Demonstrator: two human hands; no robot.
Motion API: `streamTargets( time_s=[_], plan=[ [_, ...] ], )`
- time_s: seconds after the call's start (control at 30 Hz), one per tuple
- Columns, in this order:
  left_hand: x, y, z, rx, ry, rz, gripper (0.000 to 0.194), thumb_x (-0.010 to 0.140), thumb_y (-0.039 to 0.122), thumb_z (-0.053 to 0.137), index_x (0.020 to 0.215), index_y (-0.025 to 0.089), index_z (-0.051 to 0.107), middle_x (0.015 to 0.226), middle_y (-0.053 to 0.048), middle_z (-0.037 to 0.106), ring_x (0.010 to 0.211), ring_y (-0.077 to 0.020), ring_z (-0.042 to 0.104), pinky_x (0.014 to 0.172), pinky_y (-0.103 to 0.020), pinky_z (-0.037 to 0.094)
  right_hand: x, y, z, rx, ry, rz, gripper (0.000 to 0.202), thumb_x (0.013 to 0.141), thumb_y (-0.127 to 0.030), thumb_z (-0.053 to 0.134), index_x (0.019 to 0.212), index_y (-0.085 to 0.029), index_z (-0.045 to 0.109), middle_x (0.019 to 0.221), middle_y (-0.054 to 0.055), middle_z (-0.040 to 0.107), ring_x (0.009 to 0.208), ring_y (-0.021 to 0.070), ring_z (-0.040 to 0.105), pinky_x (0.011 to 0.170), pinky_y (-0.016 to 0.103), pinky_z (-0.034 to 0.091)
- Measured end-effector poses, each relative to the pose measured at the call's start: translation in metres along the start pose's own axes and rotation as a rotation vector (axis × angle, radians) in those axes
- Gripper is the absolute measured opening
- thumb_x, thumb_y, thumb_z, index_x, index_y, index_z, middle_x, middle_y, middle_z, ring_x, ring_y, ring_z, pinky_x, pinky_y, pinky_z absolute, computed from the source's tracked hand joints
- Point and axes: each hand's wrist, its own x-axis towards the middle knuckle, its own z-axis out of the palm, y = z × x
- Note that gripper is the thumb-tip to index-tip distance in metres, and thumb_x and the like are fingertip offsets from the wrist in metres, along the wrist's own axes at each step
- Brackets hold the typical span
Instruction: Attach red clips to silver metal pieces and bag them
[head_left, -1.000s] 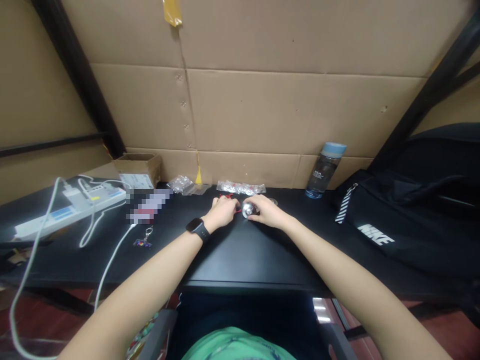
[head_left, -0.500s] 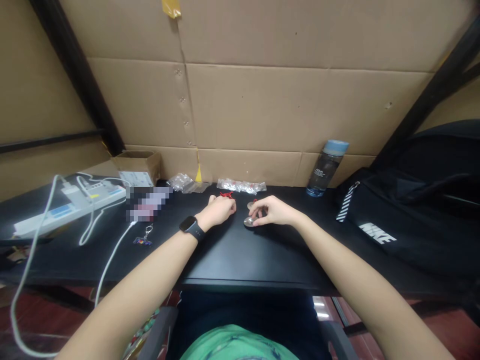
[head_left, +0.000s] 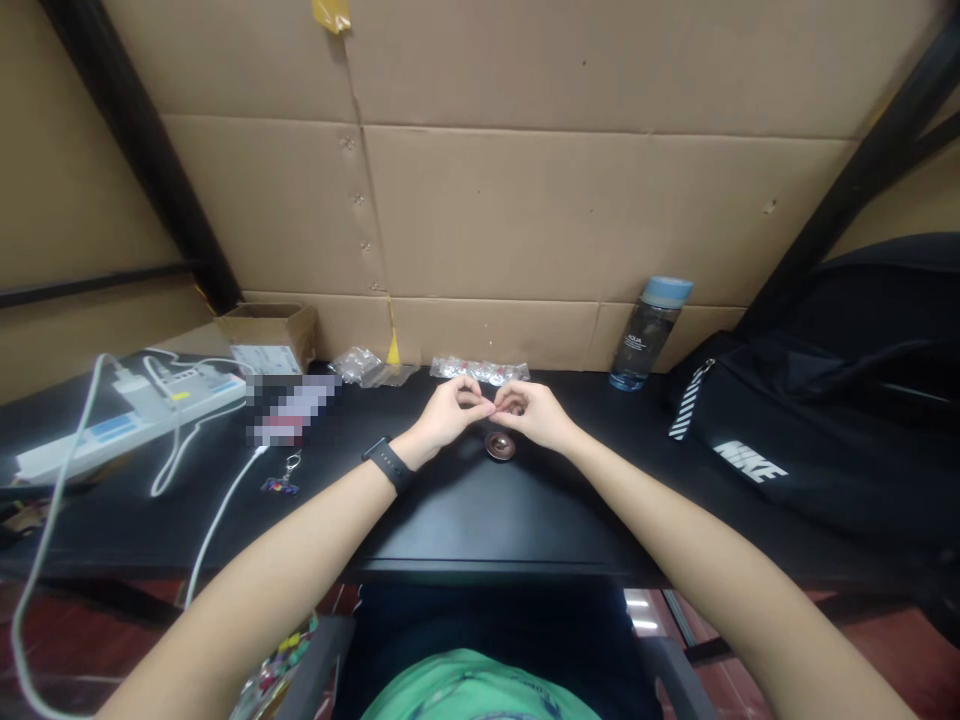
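My left hand (head_left: 451, 412), with a dark watch on its wrist, is closed, thumb and fingertips pinched together above the black table (head_left: 480, 520). My right hand (head_left: 531, 412) meets it fingertip to fingertip and is closed in a pinch too. Whatever lies between the fingertips is too small to make out. Just below the hands, a round brown metallic dish-like piece (head_left: 500, 446) lies on the table, touched by neither hand. Behind the hands is a row of clear plastic packets (head_left: 480, 371).
On the left are a white power strip (head_left: 127, 425), a white cable, a keychain (head_left: 281, 478) and a blurred-out item. Behind them stands an open cardboard box (head_left: 270, 335). More clear bags (head_left: 367, 367) lie near it. A water bottle (head_left: 649, 335) and a black bag (head_left: 795, 420) are at right.
Both hands have come together at the fingertips. My right hand has let go of the round piece, which now shows its hollow, brown side. The red strands by my left hand are no longer visible.
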Motion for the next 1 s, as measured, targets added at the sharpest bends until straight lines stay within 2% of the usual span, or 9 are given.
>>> streamTargets(
  time_s=[0.13,0.23,0.33,0.43,0.53,0.67,0.87,1.0],
  plan=[
    [-0.001,0.001,0.002,-0.016,-0.014,-0.024,0.039,0.075,0.033,0.083,0.088,0.019,0.049,0.084,-0.005,0.075,0.085,-0.0219,0.073,0.086,-0.037,0.054,0.000,0.001,0.005,-0.001,0.039,-0.006,0.028,0.075,-0.038,0.083,0.082,-0.017,0.066,0.075,0.002,0.070,0.067,0.0159,0.067,0.065,0.027,0.053],
    [0.000,-0.002,-0.002,0.071,-0.033,0.029,0.036,0.078,0.036,0.079,0.089,0.019,0.050,0.087,-0.005,0.072,0.089,-0.0215,0.071,0.087,-0.036,0.053,0.000,0.001,0.005,0.060,0.002,0.006,0.028,0.075,-0.036,0.083,0.086,-0.018,0.065,0.078,0.002,0.072,0.071,0.0168,0.070,0.070,0.028,0.056],
    [0.000,-0.006,-0.007,0.338,-0.169,0.132,0.038,0.079,0.045,0.078,0.097,0.019,0.057,0.096,-0.005,0.069,0.092,-0.0213,0.067,0.087,-0.035,0.052,0.001,0.001,-0.004,0.076,-0.149,0.059,0.025,0.077,-0.032,0.081,0.094,-0.017,0.070,0.083,0.004,0.076,0.078,0.0186,0.074,0.076,0.030,0.059],
    [-0.005,-0.008,-0.009,0.680,-0.353,0.163,0.057,0.068,0.054,0.085,0.110,0.023,0.064,0.109,-0.007,0.067,0.102,-0.0274,0.063,0.091,-0.040,0.049,0.000,0.002,-0.018,0.013,-0.304,0.154,0.023,0.072,-0.032,0.084,0.086,-0.016,0.075,0.080,0.005,0.077,0.077,0.0207,0.075,0.074,0.030,0.060],
    [-0.008,-0.007,-0.004,0.867,-0.405,0.166,0.055,0.069,0.057,0.084,0.113,0.028,0.070,0.116,-0.008,0.065,0.113,-0.0329,0.059,0.098,-0.044,0.045,-0.001,0.004,-0.028,-0.032,-0.376,0.201,0.020,0.071,-0.030,0.085,0.083,-0.016,0.077,0.076,0.005,0.077,0.075,0.0221,0.076,0.071,0.030,0.061],
    [-0.007,-0.005,0.000,0.906,-0.406,0.152,0.047,0.074,0.055,0.082,0.113,0.030,0.072,0.116,-0.007,0.066,0.115,-0.0335,0.058,0.097,-0.043,0.044,-0.001,0.006,-0.031,-0.077,-0.366,0.186,0.015,0.072,-0.028,0.085,0.082,-0.018,0.079,0.074,0.004,0.077,0.074,0.0225,0.077,0.069,0.030,0.061],
    [-0.004,-0.003,-0.008,0.925,-0.408,0.132,0.052,0.070,0.064,0.081,0.108,0.029,0.073,0.111,-0.006,0.070,0.110,-0.0333,0.061,0.095,-0.043,0.043,0.000,0.004,-0.028,-0.113,-0.377,0.150,0.019,0.073,-0.033,0.085,0.085,-0.019,0.081,0.075,0.003,0.078,0.074,0.0220,0.077,0.070,0.028,0.060],
    [-0.004,-0.001,-0.009,0.898,-0.404,0.112,0.046,0.072,0.060,0.081,0.103,0.027,0.073,0.109,-0.005,0.072,0.110,-0.0319,0.062,0.093,-0.040,0.044,0.000,0.002,-0.026,-0.149,-0.395,0.145,0.016,0.076,-0.033,0.083,0.086,-0.021,0.083,0.073,0.002,0.078,0.071,0.0207,0.077,0.067,0.026,0.059]
  ],
)
